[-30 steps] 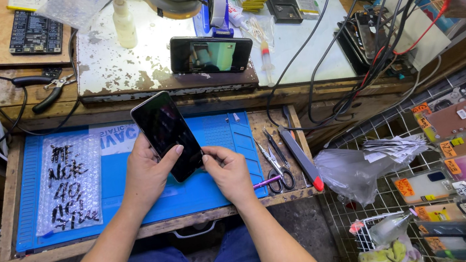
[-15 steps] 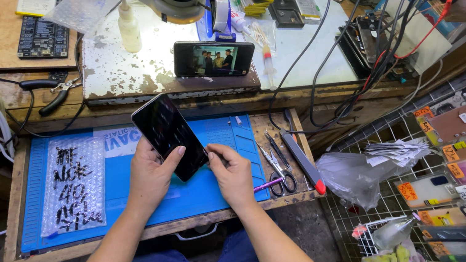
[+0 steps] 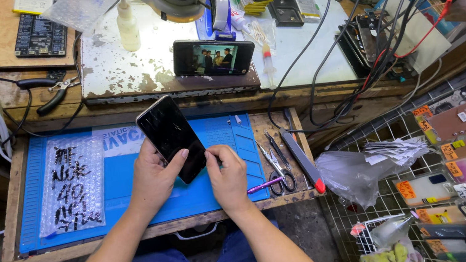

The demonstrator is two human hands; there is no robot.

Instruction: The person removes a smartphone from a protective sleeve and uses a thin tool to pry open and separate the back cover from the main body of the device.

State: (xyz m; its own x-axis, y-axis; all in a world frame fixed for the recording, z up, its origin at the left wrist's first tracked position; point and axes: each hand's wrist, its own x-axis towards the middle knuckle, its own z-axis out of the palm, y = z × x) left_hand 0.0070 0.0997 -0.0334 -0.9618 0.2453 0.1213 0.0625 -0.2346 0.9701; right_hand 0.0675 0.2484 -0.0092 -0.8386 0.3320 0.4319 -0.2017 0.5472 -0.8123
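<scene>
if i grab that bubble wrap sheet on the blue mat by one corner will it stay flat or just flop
The bubble wrap sheet would probably flop: it is thin clear film lying limp on the blue mat. It likely weighs very little for its size, so a push may slide or crumple it. Being soft, it seems unlikely to break, unlike the dark phone that the left hand holds.

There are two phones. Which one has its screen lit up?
The propped phone standing sideways on the metal shelf shows a picture. The held phone, between left hand and right hand, is dark.
</scene>
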